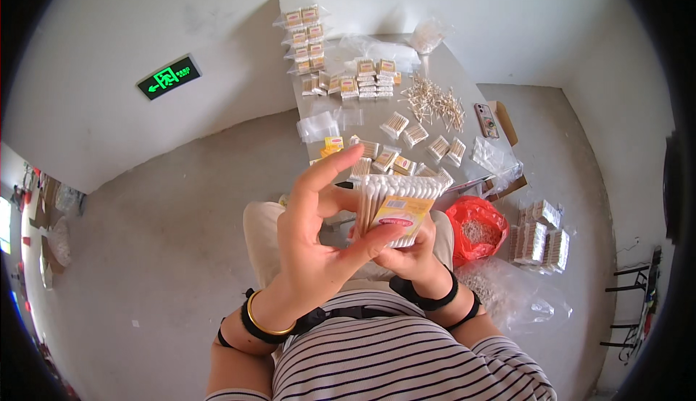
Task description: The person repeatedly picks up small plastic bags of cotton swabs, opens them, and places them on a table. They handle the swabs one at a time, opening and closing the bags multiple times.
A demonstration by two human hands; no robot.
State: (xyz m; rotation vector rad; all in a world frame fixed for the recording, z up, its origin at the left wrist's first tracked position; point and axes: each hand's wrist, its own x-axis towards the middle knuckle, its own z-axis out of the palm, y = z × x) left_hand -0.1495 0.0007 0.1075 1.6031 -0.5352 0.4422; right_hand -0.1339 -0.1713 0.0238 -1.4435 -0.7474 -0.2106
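A pack of cotton swabs (403, 207) with a yellow and white label is held up in front of my lap, its white cotton tips facing up. My left hand (319, 234) grips its left side, thumb across the front of the label and index finger raised off it. From below and the right, my right hand (413, 256) closes around the pack's lower end; most of its fingers are hidden. Just beyond the hands, small packs of swabs (384, 159) lie along the table's near edge, some with yellow labels.
On the grey table (377, 114) are loose swabs (435, 104), stacked labelled packs (366, 82), clear bags (319, 127) and a phone (486, 120). To the right on the floor sit a red bag of swabs (478, 230), bundled packs (536, 238) and a large clear bag (515, 292).
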